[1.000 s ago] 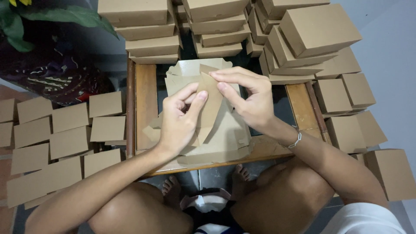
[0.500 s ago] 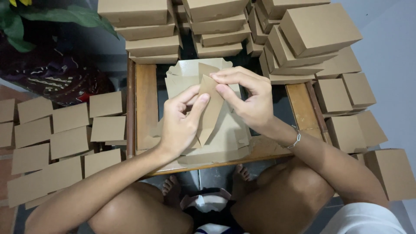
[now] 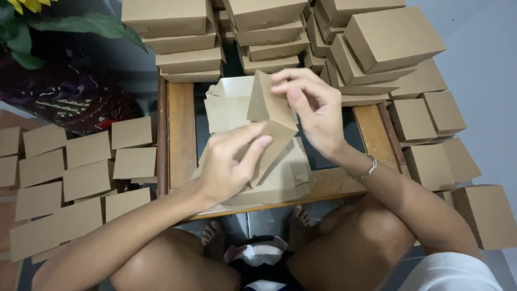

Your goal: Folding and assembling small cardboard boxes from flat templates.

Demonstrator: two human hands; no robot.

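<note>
Both hands now hold the cardboard piece (image 3: pixel 272 121) lifted and folded steeper than before; right hand (image 3: pixel 312 110) moved toward 12 o'clock, left hand (image 3: pixel 229 167) grips its lower edge.

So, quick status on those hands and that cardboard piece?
Left hand and right hand both grip half-folded cardboard box, lifted over flat blanks on wooden table. Nothing blocking; finished boxes stacked behind.
</note>
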